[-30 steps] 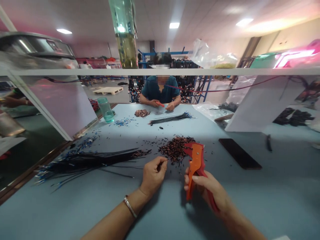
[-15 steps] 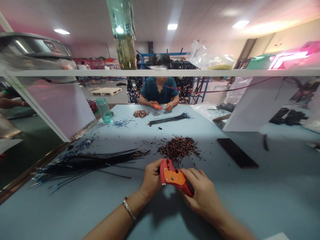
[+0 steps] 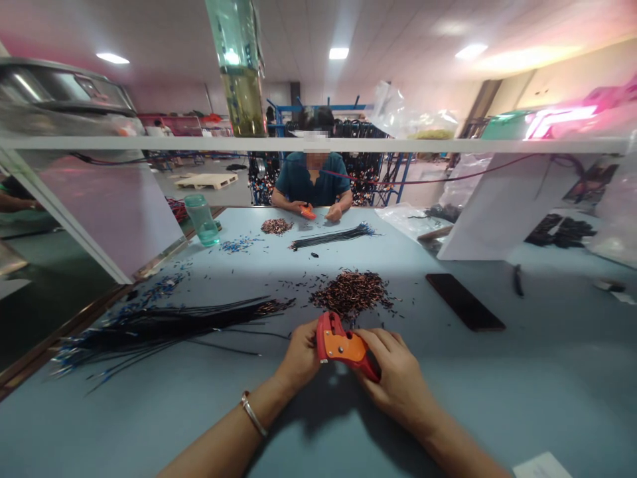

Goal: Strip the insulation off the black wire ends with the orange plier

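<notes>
My right hand (image 3: 395, 368) is wrapped round the dark lower grip of a red and orange wire stripper (image 3: 343, 345), which is held above the table. My left hand (image 3: 301, 355) is closed at the left side of the stripper's head, its fingertips hidden behind it. A thin black wire (image 3: 271, 333) runs into the left hand from the left. Beyond the stripper lies a pile of short black and copper-coloured wire scraps (image 3: 351, 292). Left of my hands is a bundle of black wires (image 3: 169, 325) with blue-tipped ends.
A dark phone (image 3: 465, 302) lies on the right. A shelf (image 3: 318, 145) crosses above the table, carrying a tall bottle (image 3: 241, 99). Across the table a person (image 3: 312, 182) holds an orange tool. A green bottle (image 3: 202, 219) stands back left, near loose blue terminals (image 3: 239, 244).
The whole view has shifted slightly, so things appear a little further left. Both hands keep the same hold, with the stripper nearly still between them.
</notes>
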{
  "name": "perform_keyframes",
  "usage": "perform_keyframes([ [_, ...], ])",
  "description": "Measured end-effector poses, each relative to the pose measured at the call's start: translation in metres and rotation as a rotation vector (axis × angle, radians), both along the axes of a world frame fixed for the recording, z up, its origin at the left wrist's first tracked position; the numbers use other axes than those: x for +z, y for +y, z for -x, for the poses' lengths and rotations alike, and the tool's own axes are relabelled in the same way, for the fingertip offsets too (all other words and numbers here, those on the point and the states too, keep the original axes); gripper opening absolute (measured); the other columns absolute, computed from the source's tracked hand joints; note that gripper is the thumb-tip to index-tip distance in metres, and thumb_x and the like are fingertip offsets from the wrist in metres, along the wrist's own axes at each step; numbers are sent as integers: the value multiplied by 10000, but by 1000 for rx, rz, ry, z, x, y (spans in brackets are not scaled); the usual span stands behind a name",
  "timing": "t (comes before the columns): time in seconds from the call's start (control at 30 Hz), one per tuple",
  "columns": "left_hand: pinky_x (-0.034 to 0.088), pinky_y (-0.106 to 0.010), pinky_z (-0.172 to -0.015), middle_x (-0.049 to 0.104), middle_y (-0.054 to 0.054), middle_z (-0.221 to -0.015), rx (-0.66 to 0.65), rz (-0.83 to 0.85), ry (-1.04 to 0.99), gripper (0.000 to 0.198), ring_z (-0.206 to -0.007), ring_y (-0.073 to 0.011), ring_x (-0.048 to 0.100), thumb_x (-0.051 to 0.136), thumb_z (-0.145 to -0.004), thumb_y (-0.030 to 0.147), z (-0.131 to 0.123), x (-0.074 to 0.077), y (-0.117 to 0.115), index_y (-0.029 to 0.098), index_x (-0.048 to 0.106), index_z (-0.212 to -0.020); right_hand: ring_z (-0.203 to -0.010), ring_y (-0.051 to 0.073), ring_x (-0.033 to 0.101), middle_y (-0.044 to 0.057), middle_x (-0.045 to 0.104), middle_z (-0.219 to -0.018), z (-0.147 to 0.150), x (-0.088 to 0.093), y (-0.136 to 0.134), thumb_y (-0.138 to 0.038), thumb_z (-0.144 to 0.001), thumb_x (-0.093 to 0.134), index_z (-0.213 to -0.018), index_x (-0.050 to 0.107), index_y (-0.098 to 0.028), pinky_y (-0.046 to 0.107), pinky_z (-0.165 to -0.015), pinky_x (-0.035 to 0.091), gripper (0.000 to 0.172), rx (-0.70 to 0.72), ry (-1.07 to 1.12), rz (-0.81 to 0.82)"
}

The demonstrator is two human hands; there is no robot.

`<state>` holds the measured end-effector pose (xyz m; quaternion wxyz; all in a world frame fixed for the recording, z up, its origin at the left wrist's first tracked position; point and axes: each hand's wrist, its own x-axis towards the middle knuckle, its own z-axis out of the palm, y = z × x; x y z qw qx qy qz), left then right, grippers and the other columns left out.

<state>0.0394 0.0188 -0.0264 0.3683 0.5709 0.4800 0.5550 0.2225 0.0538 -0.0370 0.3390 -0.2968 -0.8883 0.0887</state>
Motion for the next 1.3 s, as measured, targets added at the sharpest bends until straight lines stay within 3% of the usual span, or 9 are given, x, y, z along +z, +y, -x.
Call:
perform_keyframes([
  [0.4, 471, -242, -633, 665, -18, -658, -30, 8, -8, 183, -611, -136, 554, 662, -743, 293, -3, 2, -1, 129, 650, -662, -800, 264, 611, 123, 672, -937, 0, 1, 2, -177, -725, 551, -1117, 558, -142, 381, -750, 431, 394, -19, -55, -60],
  [0.63, 479, -257, -639, 685, -43, -668, -34, 13, -10, 346, -624, -160, 579, 667, -759, 461, -2, 2, 0, 127, 676, -669, -560, 197, 554, 61, 652, -669, 1, 2, 1, -131, -713, 494, -840, 587, -170, 289, -565, 362, 163, -62, -83, -147],
  [0.9, 473, -256, -626, 704, -59, -694, 6, -16, 49, 441, -641, -179, 599, 607, -788, 553, -2, -3, 2, 129, 702, -714, -503, 164, 546, 12, 601, -587, 1, 1, -2, -120, -675, 465, -756, 545, -197, 247, -501, 344, 137, -51, -43, -8],
  [1.0, 462, -249, -644, 710, -61, -733, 89, -25, 111, 383, -673, -176, 604, 568, -834, 481, 1, -6, 3, 132, 717, -778, -599, 173, 588, 27, 654, -711, -1, 13, -3, -171, -738, 499, -885, 592, -188, 245, -568, 411, 175, -42, 63, 142],
  [1.1, 443, -242, -636, 709, -44, -734, 210, -16, 202, 275, -664, -164, 601, 554, -847, 375, 5, -8, 3, 155, 717, -828, -663, 180, 583, 17, 651, -768, -4, 27, -5, -261, -777, 560, -956, 609, -186, 266, -628, 445, 200, -2, 220, 424],
  [1.3, 405, -338, -870, 735, -16, -807, 375, -22, 413, 182, -785, -191, 635, 529, -855, 254, 9, -5, 2, 225, 709, -857, -713, 190, 626, 32, 655, -805, -4, 27, -9, -364, -709, 700, -975, 625, -156, 324, -691, 498, 347, 214, 648, 1366],
])
